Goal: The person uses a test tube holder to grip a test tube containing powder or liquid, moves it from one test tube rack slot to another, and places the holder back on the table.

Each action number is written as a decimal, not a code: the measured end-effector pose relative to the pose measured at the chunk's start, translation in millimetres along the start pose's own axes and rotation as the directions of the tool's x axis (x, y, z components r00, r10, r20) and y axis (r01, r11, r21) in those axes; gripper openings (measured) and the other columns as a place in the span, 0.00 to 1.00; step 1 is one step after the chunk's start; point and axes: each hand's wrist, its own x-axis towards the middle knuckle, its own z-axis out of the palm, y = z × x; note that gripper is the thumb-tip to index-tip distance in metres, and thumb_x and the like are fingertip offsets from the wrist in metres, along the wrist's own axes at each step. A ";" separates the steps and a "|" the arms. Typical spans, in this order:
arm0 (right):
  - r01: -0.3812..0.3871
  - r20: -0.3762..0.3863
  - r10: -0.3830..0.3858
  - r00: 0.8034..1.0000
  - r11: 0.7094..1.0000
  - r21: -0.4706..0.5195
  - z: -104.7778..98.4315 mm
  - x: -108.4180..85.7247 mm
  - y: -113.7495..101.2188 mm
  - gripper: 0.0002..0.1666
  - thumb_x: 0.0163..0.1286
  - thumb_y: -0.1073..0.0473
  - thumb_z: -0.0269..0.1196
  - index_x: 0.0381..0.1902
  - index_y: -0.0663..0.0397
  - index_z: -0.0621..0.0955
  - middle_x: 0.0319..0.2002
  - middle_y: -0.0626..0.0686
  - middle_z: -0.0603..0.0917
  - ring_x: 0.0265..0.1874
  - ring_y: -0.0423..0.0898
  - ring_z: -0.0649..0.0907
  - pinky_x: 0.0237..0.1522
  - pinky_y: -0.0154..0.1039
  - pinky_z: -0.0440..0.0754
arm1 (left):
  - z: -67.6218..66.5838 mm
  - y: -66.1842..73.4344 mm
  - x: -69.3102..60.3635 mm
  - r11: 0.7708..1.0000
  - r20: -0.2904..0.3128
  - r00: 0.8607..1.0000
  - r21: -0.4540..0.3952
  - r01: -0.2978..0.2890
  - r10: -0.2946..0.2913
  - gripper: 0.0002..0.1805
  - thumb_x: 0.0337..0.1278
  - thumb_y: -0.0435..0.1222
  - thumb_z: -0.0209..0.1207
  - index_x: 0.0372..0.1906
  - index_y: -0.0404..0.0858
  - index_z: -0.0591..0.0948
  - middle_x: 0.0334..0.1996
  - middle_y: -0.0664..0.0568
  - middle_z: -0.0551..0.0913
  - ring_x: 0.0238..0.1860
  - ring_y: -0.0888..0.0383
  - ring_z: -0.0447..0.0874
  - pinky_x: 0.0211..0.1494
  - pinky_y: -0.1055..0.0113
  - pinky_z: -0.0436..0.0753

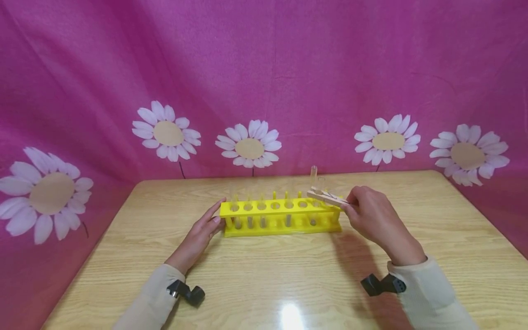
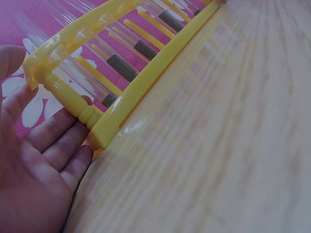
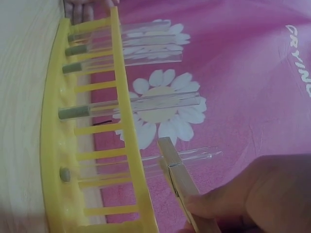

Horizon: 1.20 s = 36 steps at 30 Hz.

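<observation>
A yellow test tube rack [image 1: 268,209] stands on the table, holding several clear test tubes with dark grey matter at their bottoms. My left hand [image 1: 202,228] touches the rack's left end; in the left wrist view its straight fingers [image 2: 68,141] rest against the end post. Above the rack's right end, my right hand [image 1: 373,220] pinches a wooden clothespin [image 1: 327,197]. The clothespin's tip lies at the upper part of the rightmost test tube [image 3: 206,154] in the right wrist view. Whether it clamps the tube, I cannot tell.
The rack stands on a light wood-patterned table [image 1: 264,275], toward its back edge. Behind hangs a pink cloth [image 1: 264,68] printed with large white flowers. Upright yellow pegs [image 3: 99,128] stand along the rack. Each sleeve carries a black wrist mount [image 1: 185,292].
</observation>
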 end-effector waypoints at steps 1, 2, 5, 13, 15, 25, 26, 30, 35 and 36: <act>0.002 0.002 -0.002 1.000 1.000 0.001 0.2 0.3 0.1 0.09 0.63 0.62 0.66 0.33 0.63 0.78 0.26 0.55 0.76 0.25 0.50 0.72 0.25 0.39 0.72 | 0.1 0.1 0.0 1.000 0.000 1.000 0.000 0.001 -0.001 0.29 0.73 0.52 0.44 0.75 0.59 0.56 0.75 0.55 0.51 0.71 0.49 0.58 0.74 0.51 0.57; 0.002 0.002 -0.002 1.000 1.000 0.001 0.3 0.3 0.2 0.09 0.63 0.62 0.66 0.33 0.63 0.78 0.26 0.55 0.76 0.25 0.50 0.72 0.25 0.39 0.72 | 0.1 0.3 -0.1 1.000 -0.002 1.000 0.002 0.004 -0.004 0.29 0.73 0.52 0.45 0.75 0.59 0.56 0.75 0.55 0.51 0.71 0.49 0.58 0.74 0.51 0.57; -0.001 0.009 0.001 1.000 1.000 0.006 0.7 0.3 0.1 0.09 0.63 0.62 0.66 0.33 0.63 0.78 0.26 0.54 0.75 0.25 0.50 0.72 0.25 0.39 0.72 | 0.2 0.5 0.0 1.000 -0.006 1.000 0.004 0.013 -0.013 0.29 0.72 0.52 0.45 0.75 0.60 0.56 0.75 0.56 0.51 0.72 0.50 0.58 0.74 0.51 0.57; -0.025 0.044 0.024 0.999 1.000 0.017 3.5 0.8 2.1 0.09 0.63 0.62 0.66 0.34 0.63 0.78 0.26 0.55 0.75 0.25 0.50 0.72 0.24 0.38 0.73 | 0.1 -0.2 0.4 1.000 -0.010 1.000 0.010 0.017 -0.017 0.29 0.72 0.53 0.45 0.74 0.60 0.57 0.75 0.57 0.51 0.72 0.51 0.57 0.74 0.52 0.57; -0.022 0.046 0.022 0.999 1.000 0.017 4.4 1.1 2.8 0.09 0.63 0.62 0.65 0.34 0.63 0.78 0.26 0.55 0.75 0.25 0.50 0.72 0.24 0.38 0.72 | 0.0 -0.4 0.3 1.000 -0.012 1.000 0.014 0.020 -0.020 0.29 0.72 0.53 0.44 0.74 0.60 0.57 0.75 0.57 0.52 0.72 0.51 0.57 0.74 0.52 0.57; -0.027 0.068 0.025 0.997 0.999 0.031 2.1 1.3 4.0 0.09 0.64 0.62 0.65 0.35 0.64 0.78 0.27 0.55 0.76 0.26 0.50 0.73 0.25 0.38 0.73 | -0.3 0.7 0.6 1.000 -0.001 1.000 0.008 0.008 -0.008 0.28 0.73 0.52 0.44 0.75 0.60 0.56 0.75 0.58 0.52 0.71 0.50 0.59 0.74 0.51 0.56; -0.026 0.070 0.024 0.997 0.999 0.029 1.8 1.5 3.9 0.09 0.64 0.62 0.65 0.35 0.64 0.78 0.28 0.55 0.76 0.26 0.50 0.72 0.26 0.38 0.73 | -0.3 0.7 0.6 1.000 0.000 1.000 0.007 0.007 -0.007 0.28 0.73 0.51 0.44 0.75 0.60 0.56 0.75 0.57 0.51 0.71 0.50 0.59 0.74 0.51 0.56; -0.029 0.079 0.028 0.997 0.999 0.019 1.1 2.0 3.4 0.10 0.64 0.61 0.65 0.36 0.63 0.78 0.29 0.55 0.76 0.27 0.50 0.73 0.26 0.38 0.73 | -0.2 0.8 0.8 1.000 0.000 1.000 0.004 0.002 -0.002 0.29 0.73 0.51 0.44 0.75 0.59 0.56 0.75 0.58 0.51 0.72 0.51 0.58 0.74 0.52 0.56; -0.028 0.097 0.026 0.995 0.999 0.016 1.5 2.3 4.5 0.10 0.65 0.61 0.65 0.38 0.63 0.78 0.30 0.55 0.78 0.27 0.50 0.73 0.27 0.38 0.74 | 0.1 0.5 0.8 1.000 -0.003 1.000 -0.002 -0.005 0.005 0.29 0.73 0.51 0.44 0.75 0.58 0.56 0.75 0.58 0.52 0.71 0.51 0.59 0.74 0.52 0.57; -0.029 0.101 0.028 0.994 0.999 0.016 1.6 2.2 4.8 0.11 0.65 0.60 0.65 0.39 0.63 0.77 0.29 0.55 0.78 0.27 0.49 0.73 0.27 0.38 0.74 | 0.2 0.4 0.8 1.000 -0.003 1.000 -0.006 -0.004 0.004 0.29 0.73 0.51 0.44 0.75 0.58 0.56 0.75 0.58 0.52 0.71 0.51 0.59 0.74 0.52 0.57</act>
